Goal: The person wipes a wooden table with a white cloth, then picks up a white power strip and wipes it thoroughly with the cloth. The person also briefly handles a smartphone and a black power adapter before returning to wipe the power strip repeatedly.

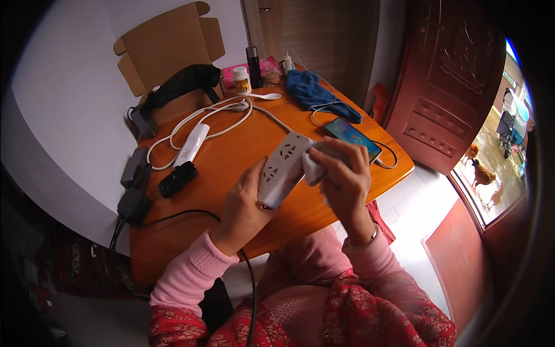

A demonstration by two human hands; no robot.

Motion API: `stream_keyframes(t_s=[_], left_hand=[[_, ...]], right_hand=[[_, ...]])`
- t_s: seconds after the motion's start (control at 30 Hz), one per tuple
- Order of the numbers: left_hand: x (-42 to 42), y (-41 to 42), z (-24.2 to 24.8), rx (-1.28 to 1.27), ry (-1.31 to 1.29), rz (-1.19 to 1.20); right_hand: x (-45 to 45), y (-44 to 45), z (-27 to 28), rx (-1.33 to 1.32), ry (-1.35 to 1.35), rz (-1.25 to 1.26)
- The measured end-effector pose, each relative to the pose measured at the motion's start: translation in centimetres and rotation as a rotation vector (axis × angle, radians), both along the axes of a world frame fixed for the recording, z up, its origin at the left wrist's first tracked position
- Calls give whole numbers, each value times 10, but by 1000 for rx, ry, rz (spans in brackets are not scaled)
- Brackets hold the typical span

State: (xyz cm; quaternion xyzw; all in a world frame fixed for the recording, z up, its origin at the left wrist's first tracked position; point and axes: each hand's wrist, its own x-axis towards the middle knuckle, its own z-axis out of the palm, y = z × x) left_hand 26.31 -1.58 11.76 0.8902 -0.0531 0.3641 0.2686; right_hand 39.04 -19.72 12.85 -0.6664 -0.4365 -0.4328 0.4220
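A white power strip with two visible socket groups is held tilted above the wooden table. My left hand grips its near end from the left. In my right hand is a bunched pale cloth, pressed against the strip's far right end. The strip's white cord leads away from its far end to a loose coil and a plug on the tabletop. Just past my right hand lies a lit smartphone with a charging cable attached.
Left on the table are a white slim device, a black object and black power adapters. Toward the back stand an open cardboard box, a pill bottle, a dark cylinder, a white spoon and a blue cloth.
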Motion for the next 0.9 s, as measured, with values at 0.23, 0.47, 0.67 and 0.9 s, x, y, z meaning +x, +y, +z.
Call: stream_keyframes(t_s=[0.23,0.47,0.67,0.9], left_hand=[[-5,-1,5,95,7,-46],[3,-2,-4,-321,80,-327],[1,9,2,-1141,524,-706],[2,2,6,-811,297,-556]], right_hand=[[-55,6,-14,-137,-160,230],[-2,-2,-23,211,294,316],[-10,-1,-34,134,239,269],[-35,-4,-27,-100,-71,272]])
